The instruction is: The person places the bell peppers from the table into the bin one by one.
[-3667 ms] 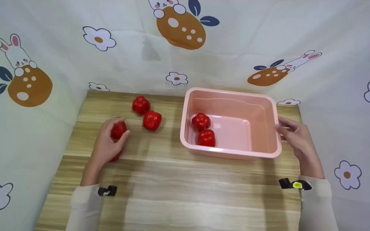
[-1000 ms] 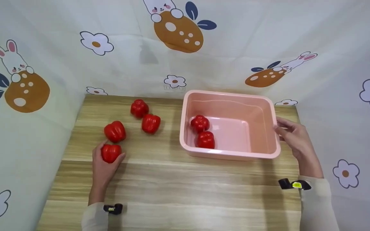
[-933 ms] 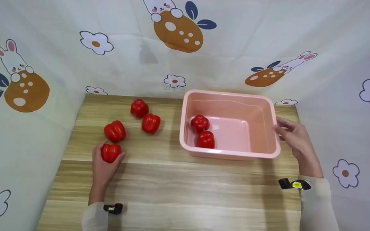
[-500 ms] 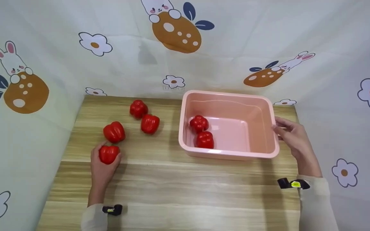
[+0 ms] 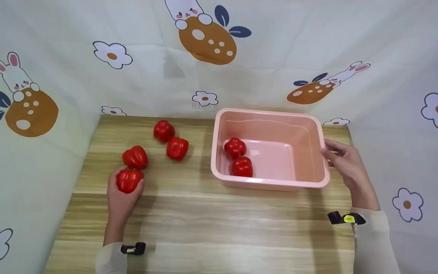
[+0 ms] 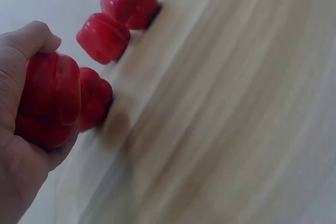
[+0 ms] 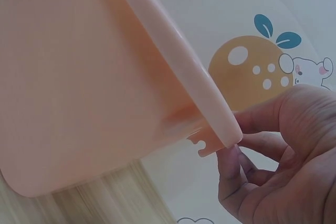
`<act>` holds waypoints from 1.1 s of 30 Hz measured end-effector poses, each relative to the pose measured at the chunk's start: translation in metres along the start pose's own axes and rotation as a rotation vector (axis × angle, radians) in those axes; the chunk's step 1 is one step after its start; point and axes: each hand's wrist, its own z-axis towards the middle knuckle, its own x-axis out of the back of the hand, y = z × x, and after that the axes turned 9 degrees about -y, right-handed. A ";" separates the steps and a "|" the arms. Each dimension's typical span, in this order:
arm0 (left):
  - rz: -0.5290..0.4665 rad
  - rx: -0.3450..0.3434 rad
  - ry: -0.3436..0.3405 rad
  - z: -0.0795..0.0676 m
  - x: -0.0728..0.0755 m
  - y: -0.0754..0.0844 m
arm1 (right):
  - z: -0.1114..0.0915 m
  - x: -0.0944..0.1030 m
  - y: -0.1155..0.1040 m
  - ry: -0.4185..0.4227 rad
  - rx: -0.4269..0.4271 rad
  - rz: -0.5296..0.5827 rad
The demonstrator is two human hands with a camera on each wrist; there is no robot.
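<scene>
Wood-grain surface (image 5: 242, 228). Smooth pink rectangular plastic tub (image 5: 272, 182) on it, mouth up, long axis left-right; my right grip (image 5: 347, 164) pinches its rim. My left grip (image 5: 121, 201) is curled round a glossy lobed red bell pepper (image 5: 129, 181) left of the tub, axis unclear.

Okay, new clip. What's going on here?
A person has a red pepper in their left grip, over on the left of the table. Their right grip pinches the right-hand rim of a pink tub. Two peppers lie inside it, toward its left end, and three others are on the table, left of the tub.
</scene>
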 end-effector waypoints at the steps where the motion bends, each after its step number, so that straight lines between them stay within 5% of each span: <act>1: -0.006 0.001 -0.001 0.000 -0.001 0.002 | 0.000 0.000 0.000 0.001 0.003 0.001; 8: 0.006 -0.092 -0.002 -0.004 0.000 0.009 | 0.004 -0.001 0.000 -0.007 0.007 0.037; 18: 0.003 -0.134 -0.036 0.002 -0.002 0.025 | 0.004 0.002 0.001 -0.013 0.009 0.029; 33: 0.025 -0.336 -0.140 0.016 -0.026 0.059 | 0.003 0.008 -0.009 -0.044 0.006 -0.057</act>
